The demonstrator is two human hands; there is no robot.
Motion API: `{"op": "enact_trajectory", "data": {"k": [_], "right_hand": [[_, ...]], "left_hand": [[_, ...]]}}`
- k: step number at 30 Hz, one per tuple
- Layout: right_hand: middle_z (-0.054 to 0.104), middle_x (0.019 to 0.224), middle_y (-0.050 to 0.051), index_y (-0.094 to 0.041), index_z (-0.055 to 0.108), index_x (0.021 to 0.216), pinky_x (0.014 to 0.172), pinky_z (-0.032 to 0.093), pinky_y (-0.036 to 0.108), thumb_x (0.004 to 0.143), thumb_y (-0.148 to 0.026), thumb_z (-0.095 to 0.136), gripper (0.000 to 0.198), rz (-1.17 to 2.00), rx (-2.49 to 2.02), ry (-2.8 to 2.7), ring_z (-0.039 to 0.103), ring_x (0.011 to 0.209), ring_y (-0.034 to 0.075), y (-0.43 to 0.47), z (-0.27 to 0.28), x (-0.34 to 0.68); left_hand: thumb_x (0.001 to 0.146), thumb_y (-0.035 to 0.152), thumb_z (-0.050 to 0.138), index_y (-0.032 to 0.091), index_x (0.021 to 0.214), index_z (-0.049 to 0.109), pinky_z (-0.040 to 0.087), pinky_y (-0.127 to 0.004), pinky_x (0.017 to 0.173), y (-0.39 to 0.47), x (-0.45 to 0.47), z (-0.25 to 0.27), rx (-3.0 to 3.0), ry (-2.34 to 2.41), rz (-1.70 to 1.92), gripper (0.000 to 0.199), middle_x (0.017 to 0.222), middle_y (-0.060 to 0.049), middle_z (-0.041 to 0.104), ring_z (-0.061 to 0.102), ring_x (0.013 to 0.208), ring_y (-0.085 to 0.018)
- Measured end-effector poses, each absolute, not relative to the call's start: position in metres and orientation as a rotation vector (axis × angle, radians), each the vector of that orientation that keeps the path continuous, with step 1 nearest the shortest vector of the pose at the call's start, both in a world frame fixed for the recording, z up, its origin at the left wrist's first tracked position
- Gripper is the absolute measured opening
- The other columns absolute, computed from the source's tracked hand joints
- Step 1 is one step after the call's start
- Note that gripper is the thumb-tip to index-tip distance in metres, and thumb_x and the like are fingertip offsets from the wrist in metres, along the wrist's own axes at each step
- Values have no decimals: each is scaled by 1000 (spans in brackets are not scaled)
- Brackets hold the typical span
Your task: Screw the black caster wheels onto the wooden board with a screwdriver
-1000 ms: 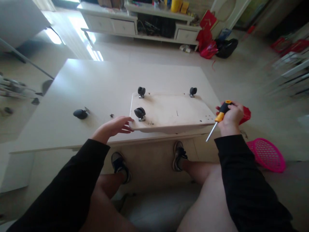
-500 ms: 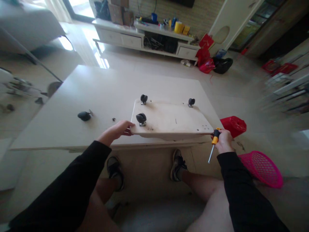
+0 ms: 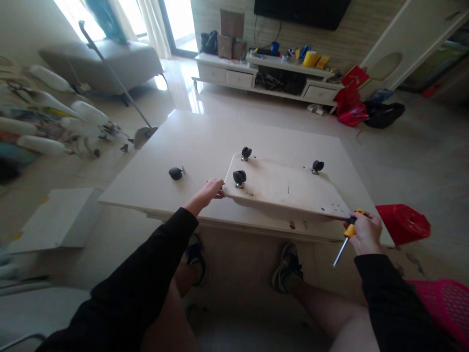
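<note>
Both hands [image 3: 207, 194] hold board [image 3: 278, 188]; screwdriver [image 3: 350, 231] in right [image 3: 367, 230].

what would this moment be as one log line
left hand: on panel corner; right hand: holding screwdriver; panel: three casters on it; loose caster: on table

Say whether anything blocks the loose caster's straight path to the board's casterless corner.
Yes: the left hand, at the left edge of the board, and the near-left mounted caster lie between. The right hand, holding a screwdriver, is at that corner.

Upper-left window [image 3: 75, 17] glare, dim foreground, blurred edges
</note>
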State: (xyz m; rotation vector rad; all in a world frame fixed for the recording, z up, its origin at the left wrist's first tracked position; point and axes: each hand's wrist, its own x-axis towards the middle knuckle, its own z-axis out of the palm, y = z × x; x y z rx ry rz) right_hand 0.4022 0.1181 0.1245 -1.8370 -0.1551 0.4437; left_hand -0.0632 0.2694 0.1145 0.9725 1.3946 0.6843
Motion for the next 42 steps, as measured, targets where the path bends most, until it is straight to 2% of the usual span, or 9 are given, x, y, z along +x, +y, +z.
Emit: {"op": "enact_trajectory", "data": {"k": [2,6,10,14,22,30,34,40,42], "right_hand": [[58,88,-4,-27,50,98,39,49,17,54,-12,70,50,432,-1845,-137,58,60,10,122,126,396],[63,88,-3,-25,55,99,39,49,17,53,-14,72,51,471,-1837,-168,61,60,11,125,125,379],[64,90,-2,-25,57,99,41,52,18,49,-19,75,54,500,-1841,-256,63,64,12,123,123,366],[67,93,0,-25,60,102,39,52,19,46,-25,77,58,536,-1874,-409,66,70,15,121,125,364],[60,111,0,-27,64,108,42,56,22,53,-35,78,57,455,-1965,-618,63,77,14,119,122,348],[59,112,1,-26,62,108,41,54,20,54,-34,76,57,474,-1950,-609,62,78,14,125,130,337],[59,112,1,-26,60,107,42,54,20,53,-34,75,57,512,-1934,-620,63,78,14,125,135,339],[60,112,2,-27,61,108,45,54,23,58,-34,76,53,522,-1999,-697,62,79,15,124,134,348],[62,109,2,-27,64,108,53,59,28,60,-31,77,50,495,-2091,-800,59,79,16,124,137,352]], "left_hand": [[85,20,58,17,85,62,59,-31,73,271,-71,115,949,1390,752,5,75,-3,63,65,66,-16],[79,12,56,15,105,67,58,-31,76,280,-94,112,903,1396,868,28,78,-3,69,70,69,-16],[82,12,59,14,108,69,56,-29,70,292,-121,101,1138,1640,791,28,91,-10,77,70,69,-16],[81,12,66,10,111,75,53,-30,67,297,-134,87,1308,1798,681,32,92,-11,75,69,72,-18],[82,8,65,16,120,84,56,-34,105,294,-120,67,1659,1884,479,44,110,-12,72,69,106,-26],[81,9,68,16,114,82,55,-29,86,297,-131,66,1756,1943,330,36,109,-11,72,67,90,-21],[74,9,73,17,116,80,52,-24,78,298,-137,64,1772,1927,328,43,109,-9,74,67,89,-19],[65,8,72,18,97,82,50,-24,70,297,-141,66,1762,1871,333,35,99,-7,78,68,83,-19],[65,8,71,18,92,81,49,-25,69,297,-142,66,1753,1865,335,31,96,-7,79,68,80,-19]]}}
